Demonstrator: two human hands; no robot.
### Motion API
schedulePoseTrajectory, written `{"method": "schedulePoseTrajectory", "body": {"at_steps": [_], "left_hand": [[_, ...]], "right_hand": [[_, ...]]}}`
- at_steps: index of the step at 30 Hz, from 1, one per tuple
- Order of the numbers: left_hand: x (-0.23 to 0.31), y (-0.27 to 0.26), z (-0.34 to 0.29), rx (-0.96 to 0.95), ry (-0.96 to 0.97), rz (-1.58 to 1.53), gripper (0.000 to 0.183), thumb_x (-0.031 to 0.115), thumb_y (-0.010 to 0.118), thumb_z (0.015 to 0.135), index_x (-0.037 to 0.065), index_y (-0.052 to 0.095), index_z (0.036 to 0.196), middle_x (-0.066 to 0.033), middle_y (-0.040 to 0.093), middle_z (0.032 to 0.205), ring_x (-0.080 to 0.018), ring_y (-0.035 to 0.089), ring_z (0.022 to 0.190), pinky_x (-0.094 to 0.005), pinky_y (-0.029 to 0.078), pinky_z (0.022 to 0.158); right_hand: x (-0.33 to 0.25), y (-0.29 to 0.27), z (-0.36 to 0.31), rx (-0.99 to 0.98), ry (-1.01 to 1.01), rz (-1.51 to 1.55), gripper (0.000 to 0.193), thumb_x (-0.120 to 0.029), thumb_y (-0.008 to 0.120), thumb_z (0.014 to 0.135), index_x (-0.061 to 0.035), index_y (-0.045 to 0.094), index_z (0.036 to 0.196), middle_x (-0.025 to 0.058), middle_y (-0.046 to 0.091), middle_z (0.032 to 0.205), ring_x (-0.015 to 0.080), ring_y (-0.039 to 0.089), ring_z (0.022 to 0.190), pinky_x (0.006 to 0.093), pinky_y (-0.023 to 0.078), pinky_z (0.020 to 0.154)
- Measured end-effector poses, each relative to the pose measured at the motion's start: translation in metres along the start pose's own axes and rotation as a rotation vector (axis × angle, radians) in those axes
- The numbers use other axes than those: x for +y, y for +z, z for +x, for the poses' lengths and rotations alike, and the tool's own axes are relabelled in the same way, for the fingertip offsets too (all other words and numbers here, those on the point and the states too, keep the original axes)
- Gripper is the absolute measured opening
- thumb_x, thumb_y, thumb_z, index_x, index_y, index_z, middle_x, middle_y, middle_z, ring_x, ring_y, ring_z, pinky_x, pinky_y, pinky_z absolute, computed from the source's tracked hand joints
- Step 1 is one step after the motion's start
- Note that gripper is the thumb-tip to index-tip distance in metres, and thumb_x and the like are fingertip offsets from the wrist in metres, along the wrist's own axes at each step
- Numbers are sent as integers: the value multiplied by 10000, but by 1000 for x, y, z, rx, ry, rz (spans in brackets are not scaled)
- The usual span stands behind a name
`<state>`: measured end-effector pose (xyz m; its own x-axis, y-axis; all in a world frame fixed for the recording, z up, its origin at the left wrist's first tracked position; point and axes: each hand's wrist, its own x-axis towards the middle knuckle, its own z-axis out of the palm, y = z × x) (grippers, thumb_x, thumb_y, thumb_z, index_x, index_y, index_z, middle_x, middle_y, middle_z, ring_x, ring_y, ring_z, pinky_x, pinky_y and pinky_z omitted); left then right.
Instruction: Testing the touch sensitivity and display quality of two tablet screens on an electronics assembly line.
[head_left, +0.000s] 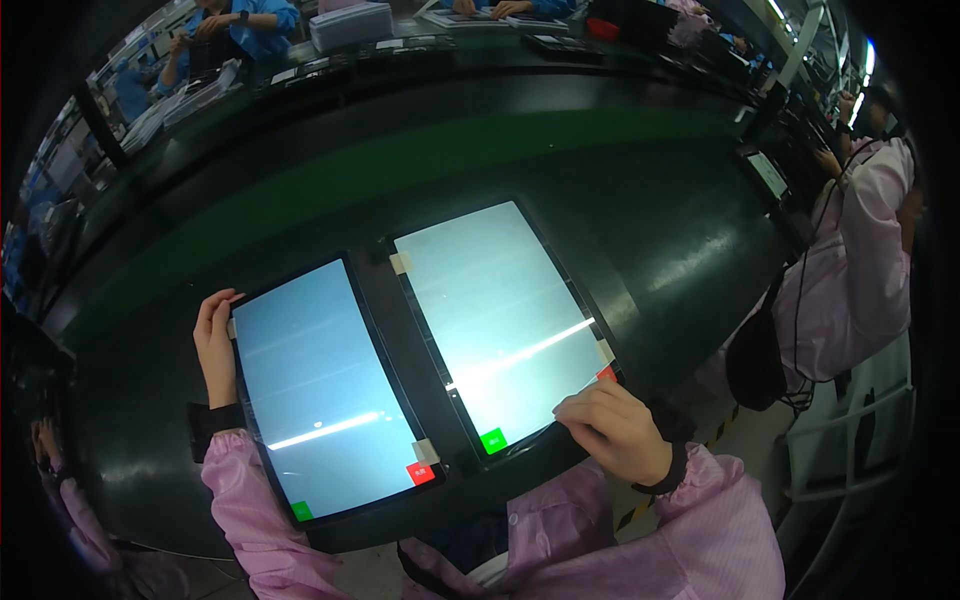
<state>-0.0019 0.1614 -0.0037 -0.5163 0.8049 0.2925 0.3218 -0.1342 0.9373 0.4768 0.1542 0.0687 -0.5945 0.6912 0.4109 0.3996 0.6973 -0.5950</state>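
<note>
Two tablets with lit screens lie side by side on the dark table, each with a green and a red square at its lower corners. The left tablet [318, 370] glows bluish; my left hand [214, 345] is closed around its upper left edge, the thumb hidden. The right tablet [500, 310] looks whiter, with pale tape tabs on its sides. At its lower right corner is my right hand [615, 425], fingers bent and pinched together over the red square. A thin bright line runs from the fingertips along that corner; I cannot tell whether it is film.
The green-black table [640, 200] curves around me. Beyond a raised dark ledge [460, 95], people in blue work among stacked white items [352, 26] and dark panels. A person in pink [850, 270] sits at the right; another person's sleeve shows at the lower left.
</note>
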Motion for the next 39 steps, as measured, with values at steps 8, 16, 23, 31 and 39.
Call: {"method": "schedulePoseTrajectory", "body": {"at_steps": [8, 16, 23, 31, 39], "left_hand": [[2, 2, -3, 3, 2, 18, 237, 162, 483, 973, -14, 600, 1080, -104, 665, 1019, -140, 608, 962, -232, 446, 846], [11, 8, -4, -4, -21, 30, 234, 163, 479, 974, -7, 599, 1082, -97, 666, 1035, -130, 603, 942, -234, 445, 848], [13, 4, -3, 10, -16, 76, 236, 168, 473, 977, -1, 600, 1082, -90, 668, 1042, -128, 602, 929, -233, 445, 846], [16, 4, -6, 11, -22, 80, 250, 166, 474, 978, -16, 602, 1092, -107, 670, 1035, -146, 609, 953, -247, 448, 858], [18, 16, -4, 58, -1, 64, 249, 154, 480, 971, -34, 618, 1057, -116, 674, 996, -168, 624, 935, -261, 457, 841]], "right_hand": [[13, -17, 47, 405, 8, -179, 209, 118, 619, 722, -41, 579, 852, 75, 627, 872, 244, 548, 779, 329, 432, 703], [43, -24, 48, 562, 107, -30, 151, 105, 567, 759, -25, 552, 834, 67, 597, 838, 193, 529, 787, 296, 428, 687], [28, -27, 43, 305, 64, 128, 206, 55, 660, 724, -25, 586, 900, 87, 613, 876, 197, 573, 787, 287, 453, 720], [0, 3, 24, -335, -442, 29, 284, -268, 656, 837, -61, 607, 1026, 61, 591, 1209, 260, 544, 1076, 344, 466, 805], [-44, 38, 40, -232, -548, -64, 243, -180, 690, 749, -73, 635, 959, 66, 604, 1081, 246, 542, 1010, 340, 489, 774]]}}
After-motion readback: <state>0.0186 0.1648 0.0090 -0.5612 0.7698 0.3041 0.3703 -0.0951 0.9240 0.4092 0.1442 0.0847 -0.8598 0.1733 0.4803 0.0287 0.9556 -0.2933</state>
